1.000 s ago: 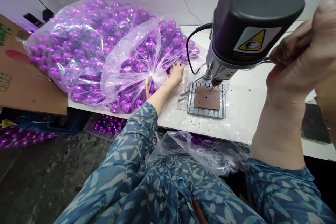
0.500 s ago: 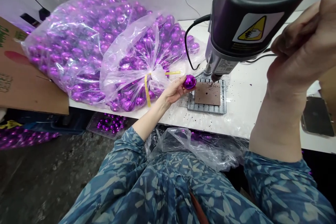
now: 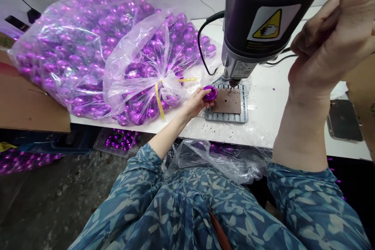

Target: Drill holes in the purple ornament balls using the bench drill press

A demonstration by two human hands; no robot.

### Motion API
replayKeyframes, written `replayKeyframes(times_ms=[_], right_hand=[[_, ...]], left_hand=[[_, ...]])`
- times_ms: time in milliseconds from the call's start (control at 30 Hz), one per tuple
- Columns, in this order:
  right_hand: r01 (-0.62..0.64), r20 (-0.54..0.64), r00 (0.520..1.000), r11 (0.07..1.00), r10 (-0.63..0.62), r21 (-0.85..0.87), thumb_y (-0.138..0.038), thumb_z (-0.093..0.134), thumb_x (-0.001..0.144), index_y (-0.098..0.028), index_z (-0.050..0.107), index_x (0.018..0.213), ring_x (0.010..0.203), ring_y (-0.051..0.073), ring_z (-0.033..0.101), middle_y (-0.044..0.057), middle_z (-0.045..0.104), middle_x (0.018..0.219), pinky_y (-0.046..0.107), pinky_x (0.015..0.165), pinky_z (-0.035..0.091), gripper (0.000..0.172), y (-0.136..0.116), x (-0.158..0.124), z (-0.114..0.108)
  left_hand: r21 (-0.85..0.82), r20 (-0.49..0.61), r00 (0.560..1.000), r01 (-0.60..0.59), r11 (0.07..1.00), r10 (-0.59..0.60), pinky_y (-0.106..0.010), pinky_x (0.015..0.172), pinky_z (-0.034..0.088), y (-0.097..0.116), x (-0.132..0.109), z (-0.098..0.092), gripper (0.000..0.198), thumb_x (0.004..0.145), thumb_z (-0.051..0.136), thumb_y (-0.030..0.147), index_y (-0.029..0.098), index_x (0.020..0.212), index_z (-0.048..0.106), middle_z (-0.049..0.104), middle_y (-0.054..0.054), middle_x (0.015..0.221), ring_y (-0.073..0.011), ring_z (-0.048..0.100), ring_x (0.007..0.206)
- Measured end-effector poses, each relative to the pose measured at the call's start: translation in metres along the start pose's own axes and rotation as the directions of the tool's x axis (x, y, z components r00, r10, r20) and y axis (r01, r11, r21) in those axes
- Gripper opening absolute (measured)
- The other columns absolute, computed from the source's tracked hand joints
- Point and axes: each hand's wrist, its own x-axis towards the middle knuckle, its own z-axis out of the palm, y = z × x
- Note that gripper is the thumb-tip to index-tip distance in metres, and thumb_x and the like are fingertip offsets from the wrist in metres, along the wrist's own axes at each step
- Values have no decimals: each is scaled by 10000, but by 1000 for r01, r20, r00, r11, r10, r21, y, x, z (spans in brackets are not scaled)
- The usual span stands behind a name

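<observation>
My left hand [image 3: 197, 103] pinches a shiny purple faceted ball [image 3: 210, 93] at the left edge of a brown board [image 3: 230, 105]. That board has a small dark hole and lies on the slotted metal base [image 3: 209, 118] of a drill press [image 3: 249, 19]. Above the board, the press's chuck [image 3: 233, 82] points down, with dark chips scattered below it. Raised at the right of the press, my right hand [image 3: 331, 35] has its fingers curled closed; whatever they grip is hidden behind the hand.
Big clear bags of purple balls [image 3: 79, 47] fill the table's left side, one tied with a yellow strip [image 3: 159, 101]. A cardboard box [image 3: 32, 97] stands far left. A phone [image 3: 345, 120] lies at right. Crumpled plastic [image 3: 216, 160] hangs at the front edge. A clear tray [image 3: 117, 140] sits below.
The ball has turned in my left hand, and the fingers have shifted around it. My right hand stays raised beside the press. The whole view has moved slightly.
</observation>
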Motion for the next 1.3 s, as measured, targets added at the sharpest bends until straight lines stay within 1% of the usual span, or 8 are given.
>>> replayKeyframes(times_ms=[67, 267, 367, 533, 700, 833, 1133, 1300], right_hand=[[-10, 24, 1000, 1000, 10, -12, -141, 460, 1022, -225, 185, 598, 364, 39, 244, -59, 201, 457, 259, 424, 106, 512, 0, 0, 0], [13, 28, 999, 986, -18, 167, -104, 467, 1012, -230, 278, 683, 365, 44, 213, -94, 206, 462, 242, 428, 81, 400, 1, -1, 1], [10, 44, 999, 989, -16, 144, -78, 493, 1002, -231, 256, 702, 364, 30, 198, -104, 164, 469, 228, 420, 74, 411, 4, 0, 1], [15, 16, 1000, 1000, -15, -19, -100, 388, 1053, -230, 186, 722, 360, 23, 199, -94, 138, 471, 212, 415, 85, 409, 1, 1, 1], [2, 79, 997, 999, -5, 34, -113, 379, 1043, -216, 189, 691, 376, 5, 232, -91, 226, 458, 187, 439, 96, 413, -6, -1, 0], [29, 72, 997, 999, -31, 23, -116, 336, 1050, -214, 169, 685, 370, 4, 223, -82, 231, 445, 184, 431, 94, 414, -7, -2, 0], [37, 117, 992, 998, -42, 51, -161, 450, 1042, -198, 171, 685, 387, -13, 256, -77, 190, 473, 164, 431, 126, 455, -4, -1, -2], [50, 107, 993, 997, -56, 61, -333, 621, 957, -206, 337, 680, 384, -6, 266, -96, 144, 484, 165, 419, 155, 417, 1, 0, -3]], left_hand=[[29, -19, 1000, -14, 999, 15, -241, 550, 447, -1, 5, -2, 322, 960, 690, 464, 189, 1109, 617, 727, -33, 874, -123, 655, 639], [146, 3, 997, -74, 986, 74, -358, 705, 585, -3, 9, -8, 514, 1048, 579, 569, 291, 1479, 550, 754, -61, 1042, -170, 723, 718], [166, 20, 997, -81, 983, 79, -368, 733, 614, -4, 7, -11, 493, 1011, 679, 535, 300, 1438, 608, 758, -77, 1158, -163, 734, 758], [215, 73, 990, -133, 968, 119, -381, 784, 632, -10, 10, -12, 732, 810, 920, 412, 285, 1456, 601, 761, -94, 1254, -170, 740, 822], [212, 99, 977, -204, 956, 186, -415, 1014, 609, -22, 24, -3, 671, 723, 970, 391, 209, 1288, 658, 770, -110, 1290, -248, 752, 1147], [254, 107, 969, -243, 936, 223, -457, 1123, 564, -24, 32, 4, 595, 742, 950, 318, 182, 1257, 685, 768, -135, 1314, -268, 731, 1218], [464, 150, 949, -315, 828, 276, -447, 952, 614, -28, 31, 18, 666, 716, 949, 257, 199, 1325, 685, 777, -80, 1158, -265, 741, 1012], [627, 205, 886, -444, 639, 415, -554, 1171, 498, -31, 24, 24, 603, 735, 949, 254, 196, 1277, 691, 724, -129, 1286, -365, 618, 1329]])
